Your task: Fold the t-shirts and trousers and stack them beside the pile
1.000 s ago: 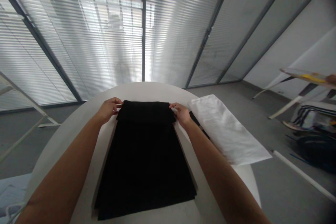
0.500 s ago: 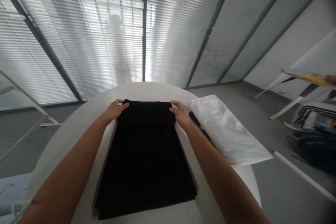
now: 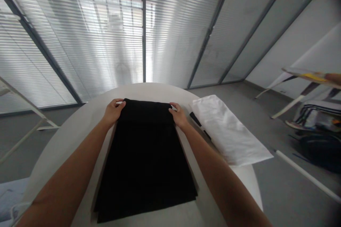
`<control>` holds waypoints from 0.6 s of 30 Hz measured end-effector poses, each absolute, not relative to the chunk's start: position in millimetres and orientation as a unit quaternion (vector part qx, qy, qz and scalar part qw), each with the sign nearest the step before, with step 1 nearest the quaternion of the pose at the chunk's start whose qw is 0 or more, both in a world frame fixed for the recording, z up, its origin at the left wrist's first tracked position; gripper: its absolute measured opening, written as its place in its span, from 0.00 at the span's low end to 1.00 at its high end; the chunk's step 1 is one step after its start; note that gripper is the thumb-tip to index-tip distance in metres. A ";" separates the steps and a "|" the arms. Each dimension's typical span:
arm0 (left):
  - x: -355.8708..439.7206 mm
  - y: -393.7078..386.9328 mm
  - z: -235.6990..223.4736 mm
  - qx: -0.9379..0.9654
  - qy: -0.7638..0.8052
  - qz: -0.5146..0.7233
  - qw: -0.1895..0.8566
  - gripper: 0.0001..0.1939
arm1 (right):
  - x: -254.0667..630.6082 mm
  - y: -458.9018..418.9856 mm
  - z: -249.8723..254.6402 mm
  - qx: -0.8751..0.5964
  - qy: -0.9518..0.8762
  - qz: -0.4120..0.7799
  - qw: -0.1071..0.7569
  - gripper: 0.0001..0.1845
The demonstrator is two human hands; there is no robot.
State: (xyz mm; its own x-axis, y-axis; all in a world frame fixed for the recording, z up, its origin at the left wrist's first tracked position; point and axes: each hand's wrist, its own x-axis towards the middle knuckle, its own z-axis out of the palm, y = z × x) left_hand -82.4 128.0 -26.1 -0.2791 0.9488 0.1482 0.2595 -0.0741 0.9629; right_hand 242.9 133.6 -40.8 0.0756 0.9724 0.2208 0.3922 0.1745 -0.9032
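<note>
A length of black folded cloth (image 3: 147, 163) lies flat on a round white table (image 3: 61, 138), its far end turned over into a short flap. At the flap's far left corner, my left hand (image 3: 114, 111) pinches the cloth between thumb and fingers. Opposite it, my right hand (image 3: 178, 115) grips the far right corner the same way. The layers at the near end are slightly uneven. What kind of black item this is cannot be made out.
Right of my right arm, a white folded sheet or bag (image 3: 229, 131) overhangs the table edge, with a dark strip (image 3: 199, 124) beside it. Blinds (image 3: 106, 49) hang behind the table. A white metal frame (image 3: 29, 99) stands left; another table (image 3: 306, 74) is at right.
The view has shifted slightly, moving the scene a little leftward. Both hands keep their hold on the flap's corners, and the left corner appears slightly higher than before.
</note>
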 end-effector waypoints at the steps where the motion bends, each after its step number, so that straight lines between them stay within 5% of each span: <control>1: -82.9 128.7 -27.7 0.496 0.590 0.546 0.327 0.28 | 244.0 134.2 -41.1 -0.576 -0.594 0.301 0.474 0.22; 5: -90.4 132.7 -37.2 0.489 0.615 0.549 0.285 0.26 | 252.5 135.8 -38.4 -0.659 -0.550 0.294 0.421 0.23; 11: -95.6 132.8 -41.6 0.521 0.688 0.487 0.134 0.18 | 253.0 122.2 -12.8 -0.584 -0.734 0.289 0.192 0.11; 18: -89.9 125.7 -32.1 0.525 0.763 0.369 0.080 0.16 | 250.2 114.6 -4.7 -0.514 -0.803 0.275 0.123 0.05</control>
State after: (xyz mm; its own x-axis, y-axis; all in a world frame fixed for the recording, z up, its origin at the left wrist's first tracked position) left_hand -89.9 125.7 -32.1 -0.4360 0.8601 0.2648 0.7421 0.1771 0.6465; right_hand 250.2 114.6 -4.7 -0.4407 0.8936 -0.0850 0.7582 0.3199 -0.5681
